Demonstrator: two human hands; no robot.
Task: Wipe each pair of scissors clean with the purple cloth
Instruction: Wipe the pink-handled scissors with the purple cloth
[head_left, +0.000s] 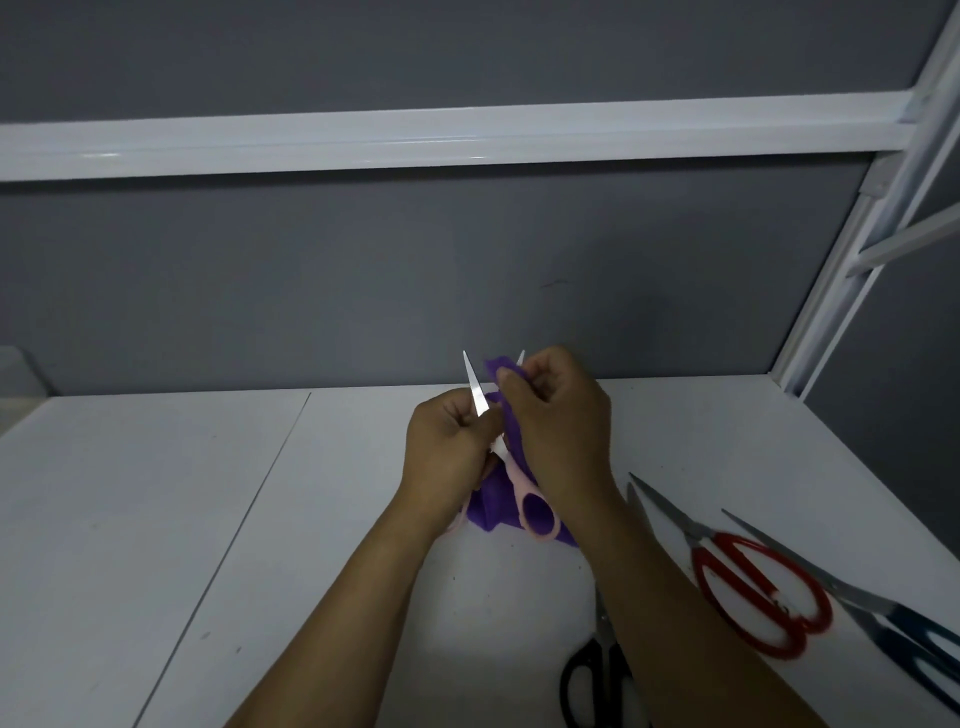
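Left hand (445, 448) grips pink scissors (519, 486); right hand (560, 415) pinches purple cloth (487, 513) round one blade.

A small pair of pink plastic-handled scissors (514, 475) is held above the middle of the white worktop (208, 493). Its steel blades are spread in a V with the tips up and away and the loops toward the near edge. A soft purple cloth (483, 514) is pinched round its right blade and hangs down behind the handles. Large red-handled scissors (691, 530) lie flat near the right edge, slightly open, with the tips toward the far side. Dark blue-handled scissors (831, 579) lie just beside them, closer to that edge. Black-handled scissors (601, 623) lie by the near edge, partly hidden.
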